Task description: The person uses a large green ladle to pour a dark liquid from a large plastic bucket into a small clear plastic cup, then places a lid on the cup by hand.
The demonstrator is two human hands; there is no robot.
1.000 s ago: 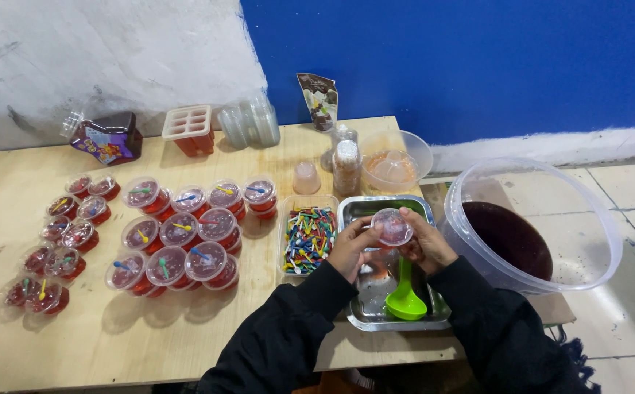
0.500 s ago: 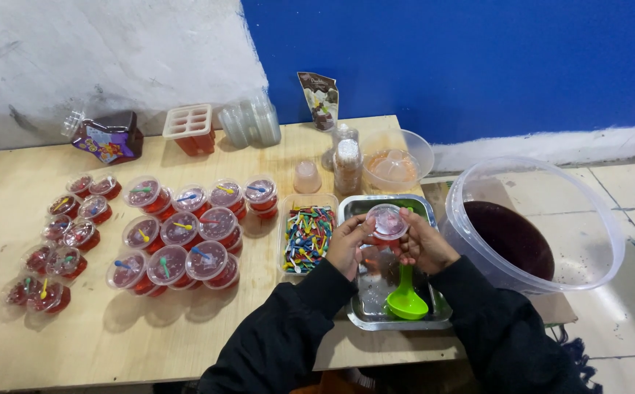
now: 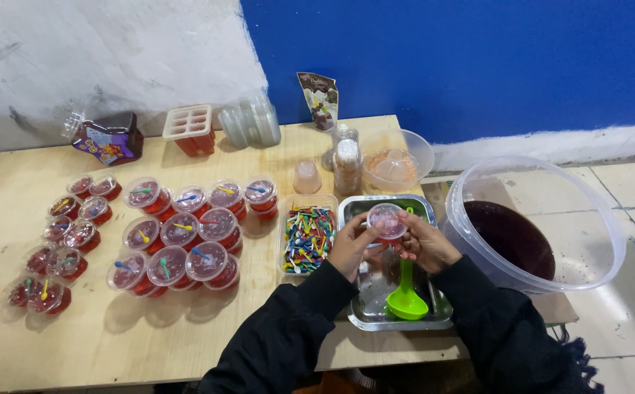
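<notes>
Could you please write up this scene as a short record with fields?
Left hand: fingers grip the small clear lidded cup of red jelly
Right hand: fingers on the same cup, opposite side
Below the hands: rectangular steel tray holding a green plastic ladle
Beside the tray: clear box of multicoloured small plastic spoons
Left part of the wooden table: many sealed red jelly cups
Right, on the floor: big clear plastic bucket of dark red liquid

Small lidded jelly cup [image 3: 386, 219]
Clear plastic, red jelly inside, round lid facing up, held upright above the steel tray [image 3: 365, 315]
</notes>
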